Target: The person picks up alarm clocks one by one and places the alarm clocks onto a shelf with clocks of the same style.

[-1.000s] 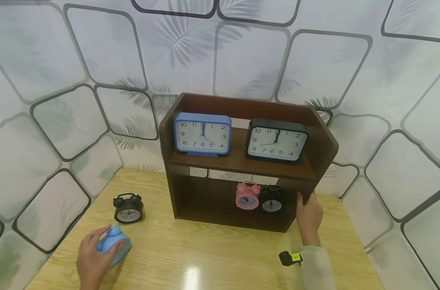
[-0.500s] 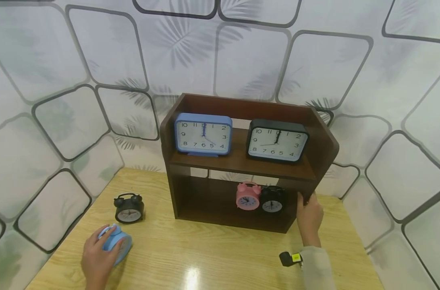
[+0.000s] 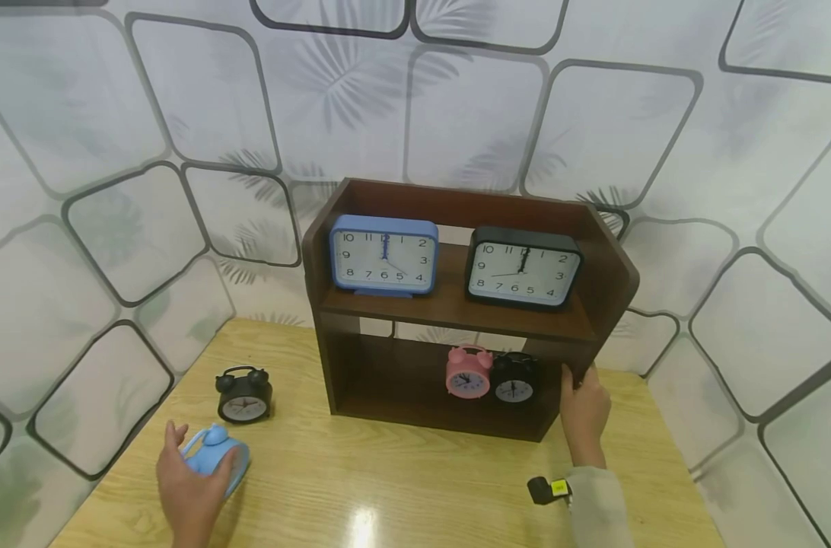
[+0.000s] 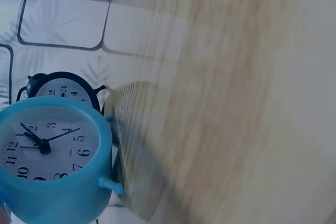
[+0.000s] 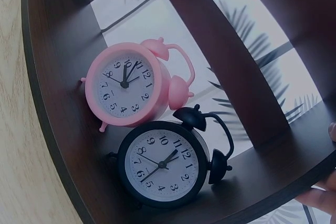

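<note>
My left hand [image 3: 191, 487] is at a light-blue twin-bell alarm clock [image 3: 215, 457], thumb by the face's edge and raised fingers apart from the bells. In the left wrist view this clock [image 4: 55, 166] fills the lower left, and the hand is mostly out of frame. My right hand [image 3: 585, 407] grips the right side panel of a dark-brown wooden shelf [image 3: 402, 422], thumb inside and fingers outside in the right wrist view. On the shelf's lower level, a pink alarm clock [image 5: 126, 85] and a black alarm clock [image 5: 163, 163] stand side by side.
A second black alarm clock [image 3: 244, 396] stands behind the light-blue one on the wooden table [image 3: 415, 495]. Above, the upper shelf holds a blue rectangular clock [image 3: 384, 257] and a black rectangular clock [image 3: 523, 268]. A patterned wall covering [image 3: 477, 114] surrounds the table.
My left fingers have lifted off the top of the light-blue clock and spread; the hand shifted slightly right. The right hand and shelf have stayed put.
</note>
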Demonstrator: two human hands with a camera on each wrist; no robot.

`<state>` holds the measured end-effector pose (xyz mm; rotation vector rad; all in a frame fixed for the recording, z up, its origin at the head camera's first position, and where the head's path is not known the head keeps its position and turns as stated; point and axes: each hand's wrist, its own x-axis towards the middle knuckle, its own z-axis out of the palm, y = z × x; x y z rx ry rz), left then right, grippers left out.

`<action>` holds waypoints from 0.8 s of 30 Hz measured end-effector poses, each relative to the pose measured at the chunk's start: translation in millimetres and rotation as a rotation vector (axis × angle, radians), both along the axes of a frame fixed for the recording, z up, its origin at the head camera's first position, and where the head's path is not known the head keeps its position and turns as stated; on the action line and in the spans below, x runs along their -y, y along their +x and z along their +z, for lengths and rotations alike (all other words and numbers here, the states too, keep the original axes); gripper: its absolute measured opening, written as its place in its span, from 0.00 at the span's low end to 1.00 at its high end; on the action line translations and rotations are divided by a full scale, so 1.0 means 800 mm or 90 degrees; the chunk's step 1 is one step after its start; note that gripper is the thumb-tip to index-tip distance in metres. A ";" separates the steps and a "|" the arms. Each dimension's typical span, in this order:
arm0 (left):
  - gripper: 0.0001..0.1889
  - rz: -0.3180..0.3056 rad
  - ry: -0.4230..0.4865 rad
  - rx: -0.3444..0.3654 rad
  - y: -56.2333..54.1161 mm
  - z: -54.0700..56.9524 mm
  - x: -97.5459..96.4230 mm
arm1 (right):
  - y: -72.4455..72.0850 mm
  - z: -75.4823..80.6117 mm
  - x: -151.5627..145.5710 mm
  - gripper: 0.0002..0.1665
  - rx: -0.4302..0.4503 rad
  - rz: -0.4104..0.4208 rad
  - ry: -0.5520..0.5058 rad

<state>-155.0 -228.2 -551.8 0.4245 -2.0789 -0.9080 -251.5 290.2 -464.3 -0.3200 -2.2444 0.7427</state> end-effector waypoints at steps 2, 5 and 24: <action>0.54 0.012 0.031 -0.005 0.000 -0.001 -0.003 | 0.000 0.000 0.000 0.14 -0.001 0.000 0.000; 0.47 0.035 0.051 -0.023 0.001 -0.002 -0.008 | 0.001 0.001 0.000 0.14 -0.003 0.000 0.000; 0.52 0.075 0.455 0.010 0.005 -0.010 -0.036 | 0.001 0.002 -0.001 0.15 -0.006 0.003 0.007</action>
